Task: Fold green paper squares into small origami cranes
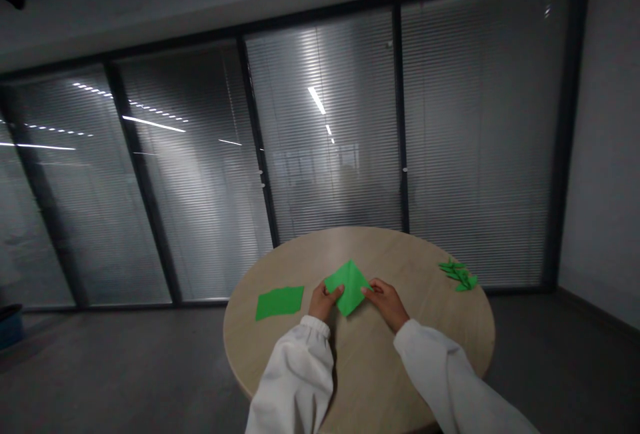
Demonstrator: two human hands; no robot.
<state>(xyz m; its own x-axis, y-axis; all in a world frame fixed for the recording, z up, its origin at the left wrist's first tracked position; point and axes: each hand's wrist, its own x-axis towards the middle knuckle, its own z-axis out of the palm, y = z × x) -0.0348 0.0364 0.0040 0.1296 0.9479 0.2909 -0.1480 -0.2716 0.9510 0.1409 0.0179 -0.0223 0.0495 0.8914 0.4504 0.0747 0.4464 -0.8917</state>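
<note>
Green creased sheet held in two hands over the round worktop

At the far left, a blue container stands on the grey floor, cut by the edge of the view. Glass panels with closed blinds run behind the worktop, and they show bright reflections of lights.

On the left part of the worktop lies a flat green sheet, its upper edge a little wavy. Just to the right of it is the left hand, which comes from a white sleeve. This hand pinches the left side of the creased sheet, with the thumb on top.

The creased sheet is turned like a diamond, one corner pointing away from the person and one corner towards the person. A crease goes between these two corners.

The right hand, also from a white sleeve, pinches the right corner with the thumb and fingers.

Near the right edge of the worktop, well apart from the hands, lie folded green pieces in a small group. Their number is not clear to see. A plain wall closes the right side.
</note>
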